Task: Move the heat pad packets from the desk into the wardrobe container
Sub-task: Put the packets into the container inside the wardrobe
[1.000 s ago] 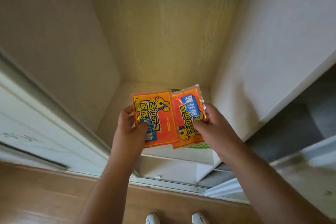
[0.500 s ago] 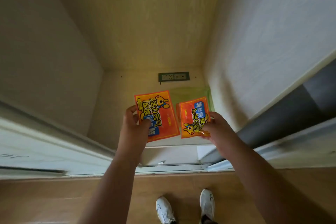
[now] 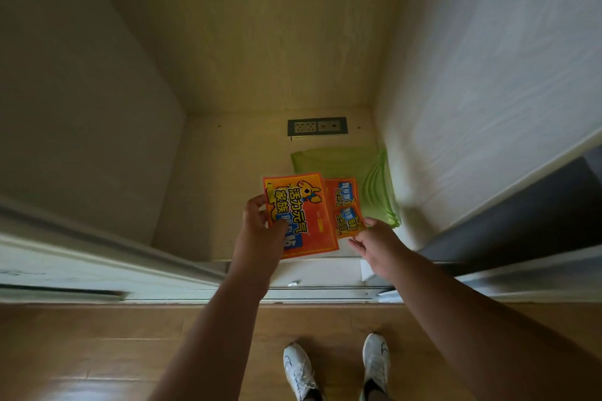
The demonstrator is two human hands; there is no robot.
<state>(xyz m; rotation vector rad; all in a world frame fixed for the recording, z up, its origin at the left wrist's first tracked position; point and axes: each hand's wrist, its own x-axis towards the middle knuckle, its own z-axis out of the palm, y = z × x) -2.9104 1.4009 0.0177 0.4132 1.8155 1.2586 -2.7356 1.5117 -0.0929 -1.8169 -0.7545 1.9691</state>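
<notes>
At the center of the frame, the left hand [image 3: 260,234] grips a large orange heat pad packet [image 3: 299,215], its fingers closed on the packet's left edge. Just right of it, the right hand [image 3: 374,241] pinches the lower corner of the smaller packets [image 3: 346,205]. Both are held over the green container [image 3: 381,179] on the wardrobe floor [image 3: 221,179], below a wall socket [image 3: 317,126].

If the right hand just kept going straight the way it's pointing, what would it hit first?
Probably the green container: the right hand, pinching a small orange packet, points forward and down toward it. Depth is hard to judge here.
</notes>
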